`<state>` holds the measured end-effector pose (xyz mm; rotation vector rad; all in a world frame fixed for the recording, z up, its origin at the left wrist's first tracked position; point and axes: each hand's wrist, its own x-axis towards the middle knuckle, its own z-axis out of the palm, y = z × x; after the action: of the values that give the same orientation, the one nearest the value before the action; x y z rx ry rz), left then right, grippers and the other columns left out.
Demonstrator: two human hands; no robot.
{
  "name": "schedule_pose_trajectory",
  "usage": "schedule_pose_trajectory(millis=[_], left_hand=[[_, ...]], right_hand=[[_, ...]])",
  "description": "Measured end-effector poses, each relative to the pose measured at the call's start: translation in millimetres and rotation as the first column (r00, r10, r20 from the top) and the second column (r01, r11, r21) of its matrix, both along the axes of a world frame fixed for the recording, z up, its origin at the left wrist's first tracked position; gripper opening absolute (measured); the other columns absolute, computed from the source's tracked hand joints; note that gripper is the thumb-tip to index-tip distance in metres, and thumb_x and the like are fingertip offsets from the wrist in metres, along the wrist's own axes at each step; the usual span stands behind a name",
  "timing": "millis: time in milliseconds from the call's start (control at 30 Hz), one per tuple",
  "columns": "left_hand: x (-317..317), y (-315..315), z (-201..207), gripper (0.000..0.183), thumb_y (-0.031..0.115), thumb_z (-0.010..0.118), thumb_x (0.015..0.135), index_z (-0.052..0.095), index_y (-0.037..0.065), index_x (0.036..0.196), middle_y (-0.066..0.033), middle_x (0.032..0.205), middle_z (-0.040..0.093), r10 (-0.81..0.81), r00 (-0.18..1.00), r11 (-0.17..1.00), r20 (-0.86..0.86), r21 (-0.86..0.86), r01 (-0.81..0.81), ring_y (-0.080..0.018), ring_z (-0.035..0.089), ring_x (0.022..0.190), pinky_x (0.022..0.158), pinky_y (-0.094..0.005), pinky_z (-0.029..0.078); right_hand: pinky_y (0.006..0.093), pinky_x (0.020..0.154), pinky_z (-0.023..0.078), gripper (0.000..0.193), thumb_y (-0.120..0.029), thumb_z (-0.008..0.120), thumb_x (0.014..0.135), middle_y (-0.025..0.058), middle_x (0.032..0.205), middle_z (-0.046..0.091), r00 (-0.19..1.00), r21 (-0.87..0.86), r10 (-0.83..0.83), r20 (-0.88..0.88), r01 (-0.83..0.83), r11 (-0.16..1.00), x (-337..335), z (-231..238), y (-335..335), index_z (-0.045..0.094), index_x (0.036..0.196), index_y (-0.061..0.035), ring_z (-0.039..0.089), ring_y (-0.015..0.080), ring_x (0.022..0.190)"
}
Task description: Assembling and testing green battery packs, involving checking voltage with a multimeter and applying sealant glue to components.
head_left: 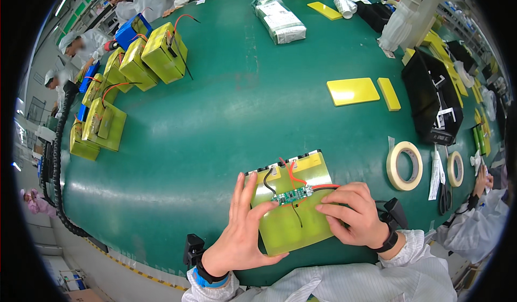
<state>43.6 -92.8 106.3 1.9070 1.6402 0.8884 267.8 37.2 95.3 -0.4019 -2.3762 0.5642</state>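
A flat battery pack [293,232] wrapped in yellow-green sheet lies on the table in front of me, tilted slightly. Across its upper half sits a small green circuit board [292,196] with red and black wires [325,187] running from it. My left hand [239,229] spans the pack's left side: two fingers reach up along its far left corner, one fingertip touches the board's left end, and the thumb rests at the near edge. Over the right side is my right hand [353,216], fingers bent with tips apart beside the board. The wires pass beneath it.
Several yellow battery packs [164,54] stand at the far left. Yellow sheets [353,92], a black bin [431,97], tape rolls [404,165] and scissors [445,197] lie to the right. A wrapped package [279,21] sits at the back. Other people work around the table.
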Motion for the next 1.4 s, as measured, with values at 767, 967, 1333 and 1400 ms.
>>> schedule_pose_trajectory(millis=[767, 967, 1333, 1400], left_hand=[[-6, 3, -5, 0.111, 0.041, 0.09, 0.05, 0.03, 0.006, 0.137, -0.038, 0.146, -0.007, 0.024, 0.999, 1.0, 0.042, 0.003, -0.024, -0.0543, 0.003, 0.137, 0.106, -0.0568, 0.024], [-5, 2, -6, 0.113, 0.041, 0.09, 0.051, 0.028, 0.006, 0.138, -0.04, 0.145, -0.007, 0.009, 0.999, 1.0, 0.049, -0.007, -0.009, -0.0537, 0.005, 0.138, 0.105, -0.055, 0.027], [-11, 4, -10, 0.118, 0.04, 0.09, 0.052, 0.021, 0.008, 0.142, -0.0366, 0.146, -0.005, -0.056, 0.996, 0.998, 0.062, 0.046, 0.053, -0.0513, 0.001, 0.139, 0.107, -0.0564, 0.023], [-10, 5, -10, 0.124, 0.042, 0.089, 0.052, 0.015, 0.008, 0.145, -0.0366, 0.146, -0.011, -0.059, 0.997, 0.998, 0.043, 0.022, 0.058, -0.0516, -0.002, 0.139, 0.108, -0.0569, 0.02]], right_hand=[[0.0352, 0.076, 0.043, 0.033, -0.003, 0.066, 0.068, 0.0041, 0.101, 0.061, 0.999, -0.023, -0.046, -0.012, 0.046, 0.999, 0, -1, -1, 0.065, 0.1, -0.008, 0.056, 0.0246, 0.09], [0.0352, 0.077, 0.042, 0.034, -0.002, 0.066, 0.068, 0.004, 0.102, 0.06, 0.999, -0.007, -0.047, -0.016, 0.047, 0.999, 2, -2, -1, 0.064, 0.101, -0.0084, 0.055, 0.0246, 0.091], [0.0418, 0.094, 0.037, 0.044, -0.006, 0.063, 0.073, 0.0144, 0.123, 0.049, 0.991, -0.058, -0.129, -0.021, 0.128, 0.99, -1, 1, -4, 0.057, 0.117, -0.0067, 0.047, 0.0321, 0.109], [0.0431, 0.097, 0.036, 0.048, -0.008, 0.062, 0.075, 0.0168, 0.126, 0.046, 0.992, -0.105, -0.121, -0.022, 0.118, 0.987, 0, 0, -2, 0.052, 0.122, -0.0051, 0.045, 0.0342, 0.113]])
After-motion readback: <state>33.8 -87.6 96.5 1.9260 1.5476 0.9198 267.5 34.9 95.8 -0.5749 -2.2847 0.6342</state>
